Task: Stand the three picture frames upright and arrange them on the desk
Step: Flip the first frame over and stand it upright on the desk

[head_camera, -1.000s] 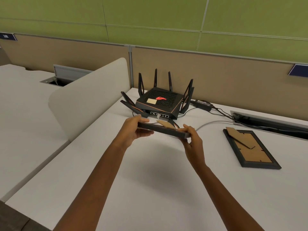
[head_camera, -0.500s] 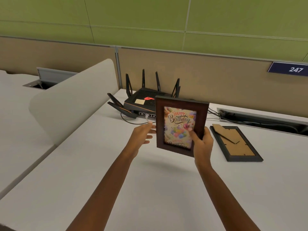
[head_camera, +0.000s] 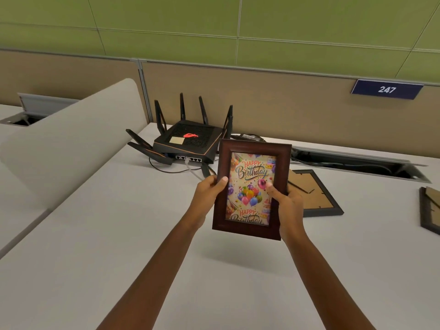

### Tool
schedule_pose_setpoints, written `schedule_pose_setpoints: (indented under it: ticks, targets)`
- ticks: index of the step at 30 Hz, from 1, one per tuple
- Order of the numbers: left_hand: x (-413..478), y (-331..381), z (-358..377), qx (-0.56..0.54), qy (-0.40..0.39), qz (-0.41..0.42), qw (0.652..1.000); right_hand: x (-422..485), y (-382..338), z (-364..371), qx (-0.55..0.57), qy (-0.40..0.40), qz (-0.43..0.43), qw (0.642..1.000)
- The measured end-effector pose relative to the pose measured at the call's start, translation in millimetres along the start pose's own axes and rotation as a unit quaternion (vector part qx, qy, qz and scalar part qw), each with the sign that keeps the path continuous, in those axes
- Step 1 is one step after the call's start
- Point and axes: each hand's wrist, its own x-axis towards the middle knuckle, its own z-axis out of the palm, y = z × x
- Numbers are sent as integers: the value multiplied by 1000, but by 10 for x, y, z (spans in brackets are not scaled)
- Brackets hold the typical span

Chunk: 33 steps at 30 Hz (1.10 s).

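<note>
Both hands grip the birthday frame (head_camera: 252,190) upright above the bench (head_camera: 119,234): left hand (head_camera: 208,191), right hand (head_camera: 289,206) at its sides.

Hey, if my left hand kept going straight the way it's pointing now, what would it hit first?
Besides the birthday frame it grips, your left hand points toward the router; its white cable lies nearest. The hand seems raised above the desk, so depth is uncertain.
</note>
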Motion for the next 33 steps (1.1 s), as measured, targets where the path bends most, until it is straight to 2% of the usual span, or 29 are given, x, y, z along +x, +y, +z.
schedule_pose_setpoints:
  ticks: [4,7,11,17,27,33]
  targets:
    - [-72,-19,190,-95,14,-32,995,-9,-97,-162,-3,-37,4,999]
    - [-115,-3,307,-127,35,-46,990,-15,-150,-277,-22,-63,12,998]
    - [-168,17,425,-133,58,-54,988,-22,-143,-439,-41,-102,43,993]
    - [-212,12,578,-145,65,-65,985,10,-120,-609,2,-164,124,979]
    - [-231,-132,786,-134,85,-77,984,134,43,-826,7,-207,182,961]
    - [-189,-179,800,-125,87,-77,985,198,118,-853,28,-226,181,957]
